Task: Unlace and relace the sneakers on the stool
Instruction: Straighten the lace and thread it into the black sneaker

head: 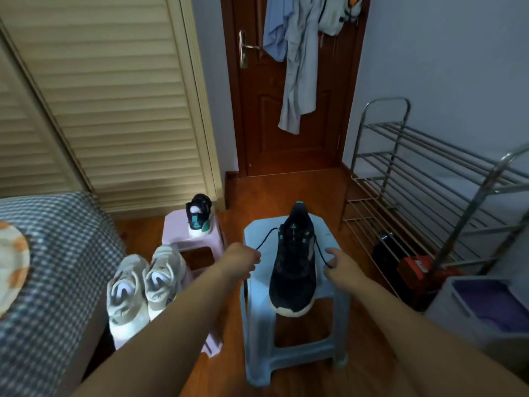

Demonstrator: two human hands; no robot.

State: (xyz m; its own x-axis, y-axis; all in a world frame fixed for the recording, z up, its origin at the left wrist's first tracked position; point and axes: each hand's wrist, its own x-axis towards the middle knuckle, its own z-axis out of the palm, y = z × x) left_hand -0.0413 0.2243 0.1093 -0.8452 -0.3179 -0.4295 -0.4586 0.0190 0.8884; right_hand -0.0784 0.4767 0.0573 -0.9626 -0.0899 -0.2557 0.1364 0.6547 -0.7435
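black knit with teal trim, the sneaker [293,265] lies along the pale blue stool [257,236], its white toe jutting past the near edge and its heel pointing toward the door [286,110]. the left hand [243,260] has its fingers curled round one end of the dark lace [267,236], drawn out to the left. the right hand [339,263] pinches the other end just beside the shoe's right flank.

the main risk, as i judge it, is uneven pulling: a harder tug on one side could slide or twist the shoe, and with the toe already overhanging it might tip off the stool. an end could also slip out of an eyelet. how far the lacing has got i cannot tell, since the eyelets are too small to read. its mate [199,214] stands on the pink stool [174,233], and a grey-white pair [146,285] sits nearer, well clear of both hands.
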